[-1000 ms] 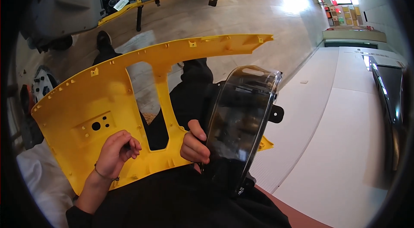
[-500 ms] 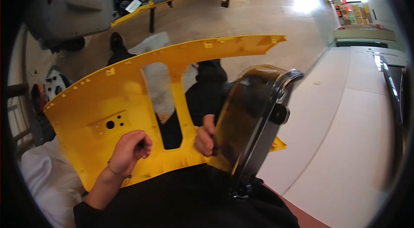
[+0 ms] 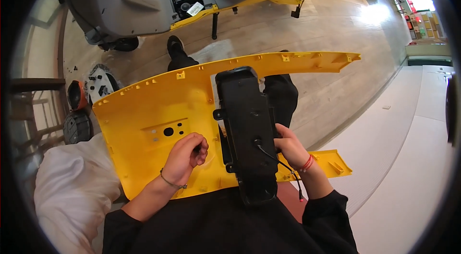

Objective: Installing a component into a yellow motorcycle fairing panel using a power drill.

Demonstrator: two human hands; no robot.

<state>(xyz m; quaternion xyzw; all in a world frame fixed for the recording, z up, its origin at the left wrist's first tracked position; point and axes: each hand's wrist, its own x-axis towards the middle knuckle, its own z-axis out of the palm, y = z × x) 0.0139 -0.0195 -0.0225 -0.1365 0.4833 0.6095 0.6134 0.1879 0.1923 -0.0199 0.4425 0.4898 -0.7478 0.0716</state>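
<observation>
A large yellow body panel (image 3: 139,105), inner side up, lies across my lap, with a cut-out in its middle. Over that cut-out I hold a long black lamp unit (image 3: 244,119), back side up, with mounting tabs along its left edge. A thin cable (image 3: 283,162) leaves its back and hangs to the right, ending in a small red tip. My right hand (image 3: 290,146) grips the lamp's right edge, thumb on the back, the other fingers hidden beneath. My left hand (image 3: 188,155) hovers over the panel left of the lamp, fingers curled in; whatever they hold is hidden.
Ahead stands a yellow and grey scooter (image 3: 129,2) with an opened compartment. Left on the floor are an orange-rimmed round part (image 3: 76,94) and a wrapped part (image 3: 100,81). White cloth (image 3: 77,182) bunches beside me at left. A long white surface (image 3: 384,158) runs along the right.
The lamp unit has turned from its smoked lens side to its black back and moved left over the cut-out. The right wrist and cable have come into view. My left hand stays curled.
</observation>
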